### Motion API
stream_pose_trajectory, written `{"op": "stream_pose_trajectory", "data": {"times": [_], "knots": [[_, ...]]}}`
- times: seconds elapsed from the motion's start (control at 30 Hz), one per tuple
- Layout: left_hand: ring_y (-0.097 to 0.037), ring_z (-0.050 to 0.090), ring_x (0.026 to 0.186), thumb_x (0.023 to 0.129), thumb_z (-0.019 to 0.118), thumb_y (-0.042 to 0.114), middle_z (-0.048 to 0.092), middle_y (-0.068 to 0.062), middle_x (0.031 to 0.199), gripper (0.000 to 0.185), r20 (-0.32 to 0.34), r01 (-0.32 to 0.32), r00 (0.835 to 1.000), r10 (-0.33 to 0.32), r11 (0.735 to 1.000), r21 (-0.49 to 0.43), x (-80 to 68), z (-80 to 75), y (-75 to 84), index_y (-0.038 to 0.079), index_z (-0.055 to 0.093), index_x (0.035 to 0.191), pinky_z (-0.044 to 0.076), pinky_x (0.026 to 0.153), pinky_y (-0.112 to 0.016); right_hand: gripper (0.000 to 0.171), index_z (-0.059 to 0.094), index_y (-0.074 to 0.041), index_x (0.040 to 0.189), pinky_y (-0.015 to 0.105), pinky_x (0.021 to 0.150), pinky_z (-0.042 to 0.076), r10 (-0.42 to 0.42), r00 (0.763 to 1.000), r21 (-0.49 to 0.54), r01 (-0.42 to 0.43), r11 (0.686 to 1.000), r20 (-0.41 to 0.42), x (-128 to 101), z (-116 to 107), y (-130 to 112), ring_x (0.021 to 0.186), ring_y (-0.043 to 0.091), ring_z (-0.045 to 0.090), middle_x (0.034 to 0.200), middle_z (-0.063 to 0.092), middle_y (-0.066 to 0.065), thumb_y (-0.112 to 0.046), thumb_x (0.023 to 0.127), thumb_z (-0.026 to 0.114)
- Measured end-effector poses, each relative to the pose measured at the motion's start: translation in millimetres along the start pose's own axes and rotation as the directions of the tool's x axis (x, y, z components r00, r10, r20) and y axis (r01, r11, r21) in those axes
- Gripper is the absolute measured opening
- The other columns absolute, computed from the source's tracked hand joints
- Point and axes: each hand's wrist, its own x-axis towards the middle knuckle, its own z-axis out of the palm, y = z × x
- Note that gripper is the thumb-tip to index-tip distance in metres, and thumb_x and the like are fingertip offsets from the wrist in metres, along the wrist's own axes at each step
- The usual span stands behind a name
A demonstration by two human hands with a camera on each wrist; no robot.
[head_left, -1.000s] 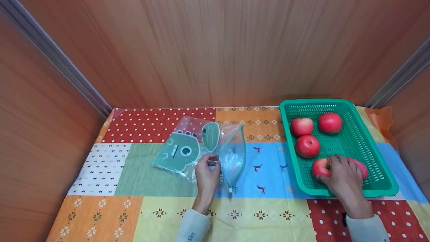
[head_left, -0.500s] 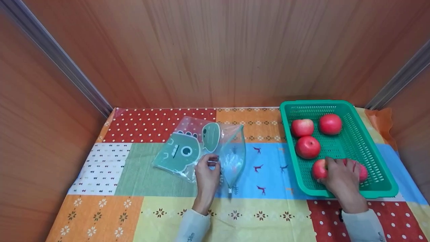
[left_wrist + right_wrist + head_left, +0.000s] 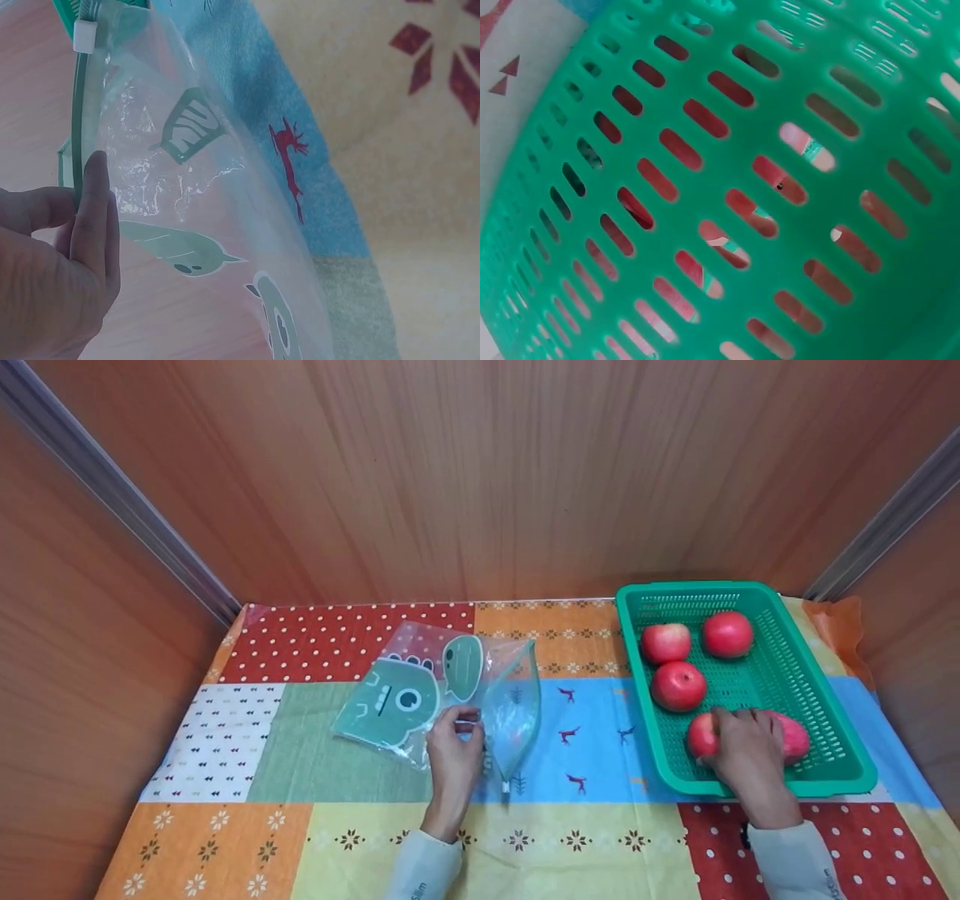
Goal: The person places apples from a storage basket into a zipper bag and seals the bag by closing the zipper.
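Observation:
My left hand (image 3: 456, 754) pinches the mouth edge of a clear zip bag (image 3: 405, 697) printed with a green one-eyed monster. The bag's mouth gapes toward the right, and its white slider (image 3: 85, 36) sits at one end of the zip strip. Inside a green basket (image 3: 840, 787), my right hand (image 3: 750, 757) grips a red apple (image 3: 702, 735), covering much of it. Another apple (image 3: 793, 737) lies just right of that hand, partly hidden. From the right wrist only the slotted basket wall (image 3: 731, 161) shows, with red patches behind it; the hand cannot be made out there.
Three more apples rest in the basket: one at the back right (image 3: 727, 634), one at the back left (image 3: 666, 643) and one below it (image 3: 679, 687). A patchwork cloth (image 3: 570, 847) covers the table. Wooden panels (image 3: 480, 480) enclose the back and sides.
My right hand has shifted slightly left, its fingers drawn together over the left apple instead of spread across both. The left hand and bag keep their place; the head view has shifted a little.

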Motion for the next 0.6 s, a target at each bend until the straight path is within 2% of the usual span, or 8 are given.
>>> {"op": "stream_pose_trajectory", "data": {"times": [0.17,0.4,0.6], "knots": [[-0.024,0.072,0.086,0.090,0.073,-0.008,0.074,-0.010,0.098,0.017,-0.012,-0.010,1.000,0.010,1.000,-0.006,-0.4,0.1,-2.3,0.002,0.075,0.103,0.063,0.077,-0.040,0.073,0.059,0.014,0.124,0.077,0.097,0.038,-0.014,0.999,-0.001,0.014,1.000,-0.034,0.2,2.0,-0.9,0.116,0.060,0.049,0.112,0.061,0.037,-0.005,0.064,0.097],[-0.025,0.071,0.088,0.091,0.072,-0.007,0.073,-0.010,0.100,0.017,0.001,0.012,1.000,-0.012,1.000,-0.011,-2.1,0.5,-2.0,0.003,0.075,0.104,0.063,0.078,-0.041,0.072,0.062,0.013,0.125,0.078,0.099,0.035,-0.039,0.998,0.013,0.040,0.999,-0.042,-0.3,1.9,0.6,0.116,0.059,0.047,0.113,0.063,0.037,-0.005,0.064,0.097],[-0.024,0.072,0.087,0.091,0.073,-0.007,0.074,-0.010,0.099,0.016,0.006,-0.014,1.000,0.014,1.000,-0.003,-2.6,2.2,-3.7,0.000,0.075,0.104,0.063,0.077,-0.040,0.069,0.064,0.010,0.124,0.080,0.100,0.034,-0.056,0.998,0.038,0.057,0.998,-0.038,-2.0,1.8,-0.8,0.120,0.060,0.047,0.116,0.064,0.036,-0.004,0.066,0.098]]}}
